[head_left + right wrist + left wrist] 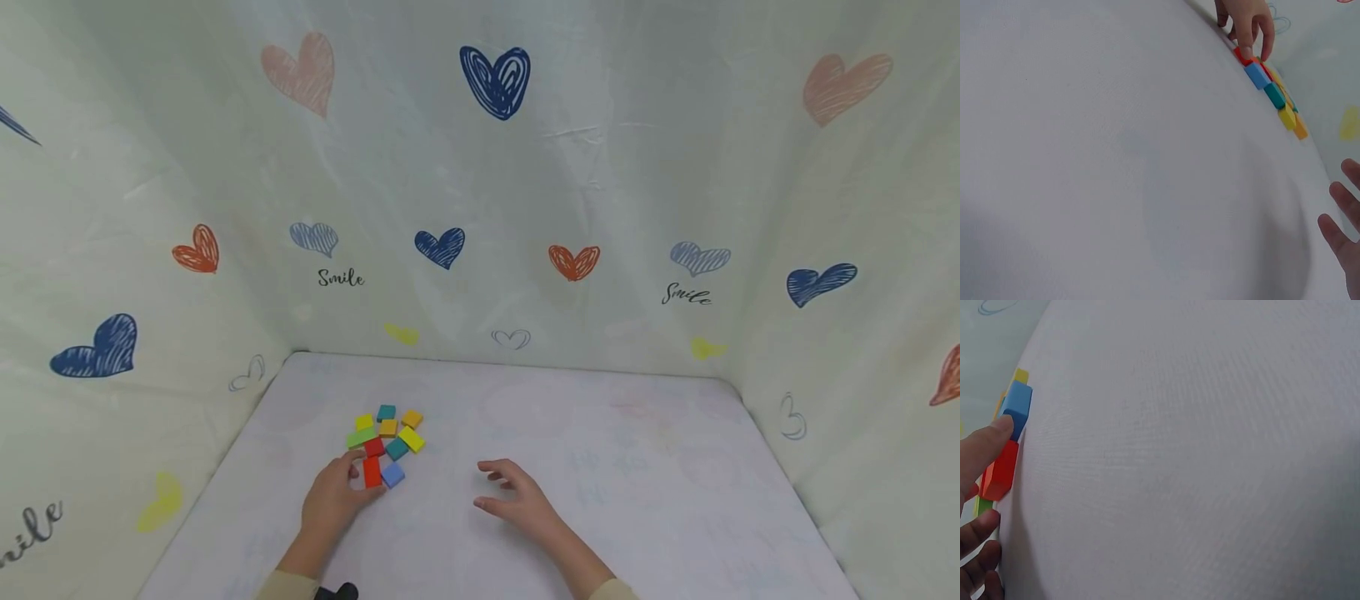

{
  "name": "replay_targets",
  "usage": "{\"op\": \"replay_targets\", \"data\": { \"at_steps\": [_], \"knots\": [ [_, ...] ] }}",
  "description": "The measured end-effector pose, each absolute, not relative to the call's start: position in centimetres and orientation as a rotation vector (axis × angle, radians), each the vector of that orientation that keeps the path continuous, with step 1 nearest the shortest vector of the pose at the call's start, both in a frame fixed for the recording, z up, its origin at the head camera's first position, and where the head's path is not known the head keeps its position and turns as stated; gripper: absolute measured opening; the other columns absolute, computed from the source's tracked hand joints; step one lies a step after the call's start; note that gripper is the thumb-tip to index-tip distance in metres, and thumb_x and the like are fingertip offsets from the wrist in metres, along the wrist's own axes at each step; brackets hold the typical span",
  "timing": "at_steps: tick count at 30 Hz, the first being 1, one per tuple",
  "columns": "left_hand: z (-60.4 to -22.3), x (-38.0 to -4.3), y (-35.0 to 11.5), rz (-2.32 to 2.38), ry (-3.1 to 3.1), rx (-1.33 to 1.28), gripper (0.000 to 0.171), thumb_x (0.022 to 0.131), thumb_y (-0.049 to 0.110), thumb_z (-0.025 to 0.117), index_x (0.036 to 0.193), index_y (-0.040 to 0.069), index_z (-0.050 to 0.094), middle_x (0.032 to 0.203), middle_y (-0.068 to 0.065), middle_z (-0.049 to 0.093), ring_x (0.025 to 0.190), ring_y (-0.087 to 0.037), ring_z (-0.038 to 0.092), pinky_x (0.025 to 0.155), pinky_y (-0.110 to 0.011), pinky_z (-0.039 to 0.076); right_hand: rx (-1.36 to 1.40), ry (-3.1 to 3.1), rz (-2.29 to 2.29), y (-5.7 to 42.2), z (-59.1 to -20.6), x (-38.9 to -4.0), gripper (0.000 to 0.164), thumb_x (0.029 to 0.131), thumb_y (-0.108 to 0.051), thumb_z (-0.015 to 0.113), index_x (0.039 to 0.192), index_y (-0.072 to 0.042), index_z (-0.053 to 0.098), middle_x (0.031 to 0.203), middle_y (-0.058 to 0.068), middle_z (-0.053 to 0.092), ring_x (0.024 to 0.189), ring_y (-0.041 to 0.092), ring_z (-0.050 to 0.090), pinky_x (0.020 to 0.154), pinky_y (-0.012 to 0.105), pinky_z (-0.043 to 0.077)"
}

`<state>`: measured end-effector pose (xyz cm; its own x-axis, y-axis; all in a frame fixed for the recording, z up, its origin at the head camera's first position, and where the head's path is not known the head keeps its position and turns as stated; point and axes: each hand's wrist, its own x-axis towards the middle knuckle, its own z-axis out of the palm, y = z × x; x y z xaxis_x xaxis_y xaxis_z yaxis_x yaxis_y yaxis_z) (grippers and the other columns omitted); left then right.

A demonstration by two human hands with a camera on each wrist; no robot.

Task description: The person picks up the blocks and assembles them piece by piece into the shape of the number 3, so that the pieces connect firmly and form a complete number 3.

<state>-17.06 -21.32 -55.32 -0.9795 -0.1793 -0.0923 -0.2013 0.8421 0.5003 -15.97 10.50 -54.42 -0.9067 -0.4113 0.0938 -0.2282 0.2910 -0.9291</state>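
A small cluster of coloured blocks lies on the left part of the white tabletop. My left hand (332,496) is at its near side, thumb and fingers spread around the bright red block (372,472). In the left wrist view the thumb tip overlaps the blue block (1017,400); whether it presses on it I cannot tell. The index finger is close to the darker red block (374,447). Beyond are a light green block (361,437), teal blocks (397,449), yellow blocks (412,438) and orange blocks (388,428). My right hand (522,502) hovers right of the cluster, fingers loosely bent, holding nothing.
The white tabletop (600,467) is enclosed at the back and both sides by a pale curtain (630,167) printed with hearts. A small black object (345,592) shows at the bottom edge, by the left sleeve.
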Motion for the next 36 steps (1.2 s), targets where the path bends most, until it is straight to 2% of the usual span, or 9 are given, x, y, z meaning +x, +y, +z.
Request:
{"op": "replay_targets", "data": {
  "at_steps": [19, 25, 29, 36],
  "knots": [
    [-55.2, -17.3, -20.9, 0.757, 3.017, -0.320, 0.065, 0.070, 0.033, 0.088, 0.120, 0.001, 0.060, 0.083, -0.003, 0.055, 0.075, -0.020, 0.048, 0.060, -0.031, 0.044, -0.583, 2.417, -1.726, 7.9, -55.6, -15.6, 0.046, 0.087, -0.020, 0.075, 0.128, -0.008, 0.060, 0.125, 0.005, 0.060, 0.110, 0.029, 0.056, 0.091, 0.039, 0.048],
    [-55.6, -17.5, -21.3, 0.783, 3.024, -0.317, 0.062, 0.069, 0.035, 0.088, 0.113, 0.001, 0.061, 0.083, -0.002, 0.056, 0.076, -0.021, 0.047, 0.060, -0.031, 0.042, -0.537, 2.433, -1.680, 7.3, -55.5, -16.0, 0.047, 0.087, -0.026, 0.075, 0.129, -0.010, 0.060, 0.124, -0.001, 0.060, 0.111, 0.023, 0.056, 0.094, 0.039, 0.047],
    [-54.9, -17.4, -21.3, 0.815, 3.051, -0.328, 0.063, 0.067, 0.036, 0.089, 0.113, 0.003, 0.062, 0.083, -0.001, 0.055, 0.078, -0.021, 0.046, 0.060, -0.030, 0.040, -0.520, 2.433, -1.664, 7.0, -55.6, -16.4, 0.048, 0.088, -0.028, 0.074, 0.130, -0.010, 0.059, 0.124, -0.003, 0.059, 0.111, 0.021, 0.056, 0.094, 0.036, 0.046],
    [-53.0, -17.7, -20.3, 0.895, 3.103, -0.199, 0.062, 0.070, 0.033, 0.088, 0.118, 0.003, 0.062, 0.085, 0.001, 0.057, 0.082, -0.022, 0.049, 0.064, -0.031, 0.041, -0.527, 2.444, -1.712, 6.9, -55.5, -17.1, 0.047, 0.088, -0.024, 0.073, 0.128, -0.005, 0.058, 0.124, 0.002, 0.060, 0.110, 0.025, 0.056, 0.093, 0.038, 0.047]
  ]
}}
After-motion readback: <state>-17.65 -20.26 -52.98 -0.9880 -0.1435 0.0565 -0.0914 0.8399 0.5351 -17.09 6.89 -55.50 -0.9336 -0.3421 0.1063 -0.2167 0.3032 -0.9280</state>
